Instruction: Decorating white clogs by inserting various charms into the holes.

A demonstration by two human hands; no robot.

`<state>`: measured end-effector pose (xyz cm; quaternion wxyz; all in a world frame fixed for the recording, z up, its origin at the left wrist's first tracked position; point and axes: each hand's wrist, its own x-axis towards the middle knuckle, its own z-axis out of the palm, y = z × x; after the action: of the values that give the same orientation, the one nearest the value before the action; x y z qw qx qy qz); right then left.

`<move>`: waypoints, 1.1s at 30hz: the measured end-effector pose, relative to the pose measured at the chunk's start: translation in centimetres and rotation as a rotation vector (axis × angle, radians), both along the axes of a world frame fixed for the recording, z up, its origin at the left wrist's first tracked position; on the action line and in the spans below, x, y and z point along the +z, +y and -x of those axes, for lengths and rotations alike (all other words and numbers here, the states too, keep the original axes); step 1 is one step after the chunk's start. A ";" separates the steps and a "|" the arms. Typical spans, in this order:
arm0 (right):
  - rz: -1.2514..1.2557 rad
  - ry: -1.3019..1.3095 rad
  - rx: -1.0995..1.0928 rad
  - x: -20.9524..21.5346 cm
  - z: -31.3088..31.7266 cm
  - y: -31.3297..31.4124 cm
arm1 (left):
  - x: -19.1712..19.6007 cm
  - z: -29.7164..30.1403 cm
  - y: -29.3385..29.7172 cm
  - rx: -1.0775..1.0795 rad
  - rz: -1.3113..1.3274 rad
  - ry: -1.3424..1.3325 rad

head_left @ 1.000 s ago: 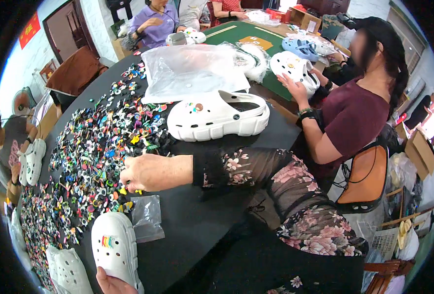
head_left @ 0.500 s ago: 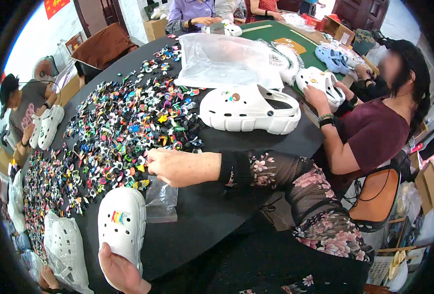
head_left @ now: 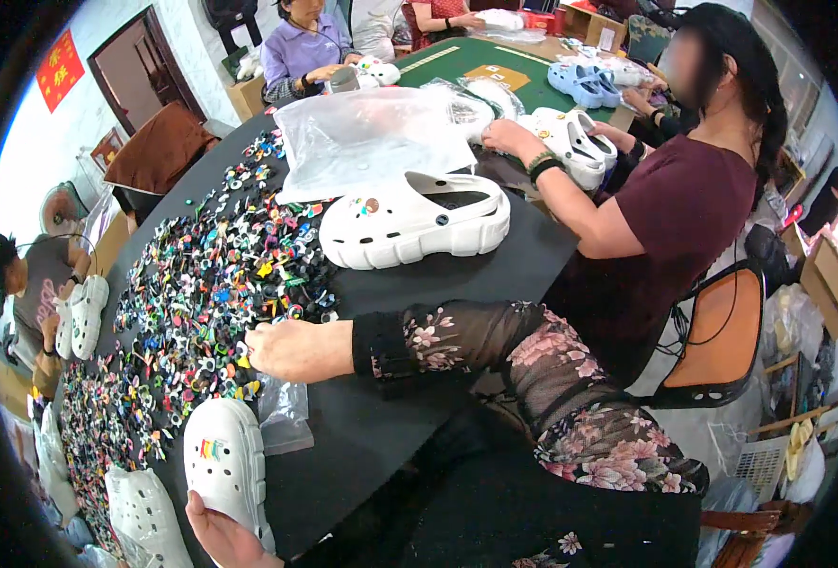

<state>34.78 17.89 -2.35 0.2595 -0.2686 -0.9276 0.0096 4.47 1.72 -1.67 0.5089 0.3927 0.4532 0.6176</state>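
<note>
My left hand (head_left: 225, 541) grips the heel end of a white clog (head_left: 234, 478), with its toe pointing away from me. A small rainbow-striped charm (head_left: 213, 449) sits on the clog's upper. Over the near edge of a wide pile of colourful shoe charms (head_left: 220, 270), my right hand (head_left: 291, 350) is closed, its fingers curled down; whatever lies between the fingertips is hidden. A small clear plastic bag (head_left: 286, 421) lies below that hand, beside the held clog. Beyond my right forearm rests another white clog (head_left: 410, 237), bearing a few charms near its toe.
A large clear plastic bag (head_left: 367, 137) lies behind the far clog on the black table (head_left: 381, 431). A bagged white clog (head_left: 144, 516) is at the near left. Close on my right, a co-worker (head_left: 689, 189) handles white clogs (head_left: 566, 142); an orange chair (head_left: 713, 331) stands behind.
The view has shifted, so most table things appear farther left. My left hand still holds the clog, and my right hand stays at the pile's edge. The co-worker's hands have moved on their clogs.
</note>
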 end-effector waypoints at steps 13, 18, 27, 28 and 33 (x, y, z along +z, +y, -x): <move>0.355 0.481 0.197 8.3 2.3 -0.6 | -11.5 13.5 -0.5 -0.001 0.435 -0.369; 0.398 0.636 0.244 5.5 3.2 0.3 | -16.2 18.0 -1.6 -0.029 0.375 -0.232; 0.423 0.606 0.210 5.5 2.4 0.8 | -13.3 13.3 -1.1 0.019 -0.176 0.207; 0.448 0.612 0.213 5.9 2.3 0.7 | -12.8 12.4 -1.1 0.027 -0.240 0.257; 0.424 0.605 0.208 6.2 1.5 0.8 | -10.2 7.1 0.0 0.049 -0.560 0.504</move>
<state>33.26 18.64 3.83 0.4579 -0.2056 -0.8088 0.3063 -2.63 1.70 -11.88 0.2396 0.6453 0.3870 0.6136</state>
